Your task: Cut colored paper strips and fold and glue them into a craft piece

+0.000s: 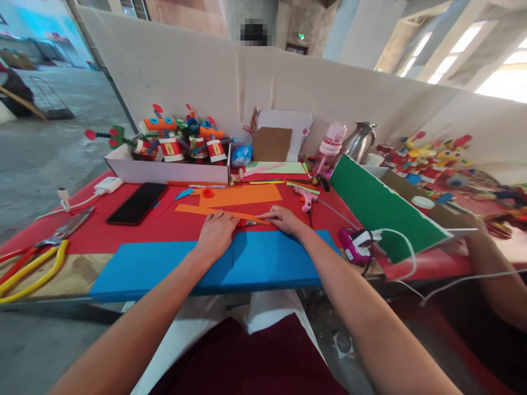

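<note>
A narrow orange paper strip (pixel 193 209) runs crosswise between my two hands. My left hand (pixel 217 233) lies over its middle, with curled fingers closed on the strip. At the right end, my right hand (pixel 283 219) pinches the strip between thumb and fingers. Something small and greyish lies under the strip between the hands, too small to name. Just beyond is a wider orange paper sheet (pixel 247 195) with a red paper ring (pixel 208 193) near its left end. A blue board (pixel 164 266) lies along the table edge under my forearms.
To the left are a black phone (pixel 138 203), tin snips (pixel 61 233) and a white charger (pixel 108 185). A pink glue gun (pixel 304 198) and purple power adapter (pixel 354 245) sit right. Behind stands a box (pixel 177 173) of paper-cup figures; a green board (pixel 382 206) and another person's arm (pixel 489 263) are right.
</note>
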A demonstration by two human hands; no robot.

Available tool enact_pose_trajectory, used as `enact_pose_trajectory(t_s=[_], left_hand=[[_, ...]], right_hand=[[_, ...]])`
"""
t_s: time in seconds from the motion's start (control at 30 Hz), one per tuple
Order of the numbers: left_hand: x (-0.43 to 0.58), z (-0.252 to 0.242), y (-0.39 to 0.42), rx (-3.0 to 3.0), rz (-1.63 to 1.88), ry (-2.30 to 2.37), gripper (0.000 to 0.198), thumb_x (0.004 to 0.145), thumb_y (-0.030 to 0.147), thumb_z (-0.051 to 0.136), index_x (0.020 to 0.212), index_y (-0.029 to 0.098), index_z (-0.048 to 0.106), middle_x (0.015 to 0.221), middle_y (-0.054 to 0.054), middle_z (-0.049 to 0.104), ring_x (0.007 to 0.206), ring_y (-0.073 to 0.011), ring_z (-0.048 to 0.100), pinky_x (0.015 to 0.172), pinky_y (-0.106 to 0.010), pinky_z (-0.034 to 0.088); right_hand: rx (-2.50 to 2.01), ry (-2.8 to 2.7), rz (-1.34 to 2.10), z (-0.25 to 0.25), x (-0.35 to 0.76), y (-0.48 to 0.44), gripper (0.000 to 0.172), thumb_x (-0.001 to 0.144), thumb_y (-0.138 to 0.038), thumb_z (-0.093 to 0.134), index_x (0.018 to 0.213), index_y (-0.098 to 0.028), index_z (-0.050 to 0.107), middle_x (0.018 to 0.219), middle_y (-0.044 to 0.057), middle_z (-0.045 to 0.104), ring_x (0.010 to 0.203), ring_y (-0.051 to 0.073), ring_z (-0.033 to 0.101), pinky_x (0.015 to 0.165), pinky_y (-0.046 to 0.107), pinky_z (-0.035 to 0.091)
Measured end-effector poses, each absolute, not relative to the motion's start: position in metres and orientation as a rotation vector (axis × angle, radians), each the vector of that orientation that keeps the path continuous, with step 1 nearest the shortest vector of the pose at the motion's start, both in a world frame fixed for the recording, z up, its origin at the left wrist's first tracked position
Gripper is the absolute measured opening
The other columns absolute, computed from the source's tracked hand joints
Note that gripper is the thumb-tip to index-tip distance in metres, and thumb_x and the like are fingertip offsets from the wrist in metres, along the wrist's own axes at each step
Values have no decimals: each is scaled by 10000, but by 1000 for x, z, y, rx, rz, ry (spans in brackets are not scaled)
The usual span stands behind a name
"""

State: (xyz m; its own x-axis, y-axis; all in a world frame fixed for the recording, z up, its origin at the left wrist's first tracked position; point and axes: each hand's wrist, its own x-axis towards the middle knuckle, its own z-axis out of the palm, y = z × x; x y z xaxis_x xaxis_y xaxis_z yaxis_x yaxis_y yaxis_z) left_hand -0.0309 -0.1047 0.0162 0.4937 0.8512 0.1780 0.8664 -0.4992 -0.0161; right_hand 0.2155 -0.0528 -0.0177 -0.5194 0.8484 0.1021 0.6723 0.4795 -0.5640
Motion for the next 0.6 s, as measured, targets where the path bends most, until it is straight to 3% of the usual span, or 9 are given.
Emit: enact_pose_trajectory(t_s=[0.6], left_hand=[[-23,18,-111,-2630,-187,-1545,344,835,89,390,1047,162,651,1039,-124,660,998,-285,548,791,-396,400]], right_hand=[[-1272,-2391,726,-13,217,-47,287,884,-180,532,1112,-249,692,790,20,529,777,140,518,760,239,394]])
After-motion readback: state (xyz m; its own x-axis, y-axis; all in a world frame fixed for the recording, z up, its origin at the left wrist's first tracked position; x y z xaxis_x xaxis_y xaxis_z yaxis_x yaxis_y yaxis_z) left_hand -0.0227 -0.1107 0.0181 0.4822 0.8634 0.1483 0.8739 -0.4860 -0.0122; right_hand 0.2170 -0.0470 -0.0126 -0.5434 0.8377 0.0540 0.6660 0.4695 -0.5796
